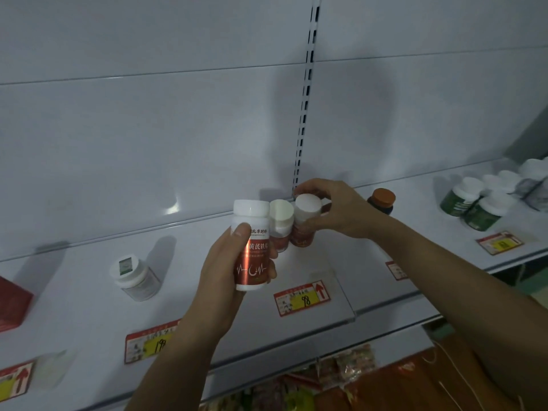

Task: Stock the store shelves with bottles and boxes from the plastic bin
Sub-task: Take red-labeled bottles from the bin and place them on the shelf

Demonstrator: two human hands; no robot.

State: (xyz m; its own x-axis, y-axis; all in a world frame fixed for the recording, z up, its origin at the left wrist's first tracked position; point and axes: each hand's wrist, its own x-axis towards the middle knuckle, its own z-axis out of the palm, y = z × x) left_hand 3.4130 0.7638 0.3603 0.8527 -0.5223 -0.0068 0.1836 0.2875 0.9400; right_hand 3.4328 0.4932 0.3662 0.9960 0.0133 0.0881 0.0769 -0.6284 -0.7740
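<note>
**Operator:** Where does the stock stand?

**Guide:** Start with the shelf: mostly bare, its price tags along the front lip. A pale bottle stands to the left, green bottles far right. Your right hand has its grip closed around the cap of a red bottle, near the back panel and just beside a second red bottle. Your left hand grips a third bottle, held above the shelf. The plastic bin is out of view.

**Operator:** How do you want it set?

**Guide:** Seat the base flat before you release. Align it beside its neighbour, label forward. Then place the left bottle in front.
</note>
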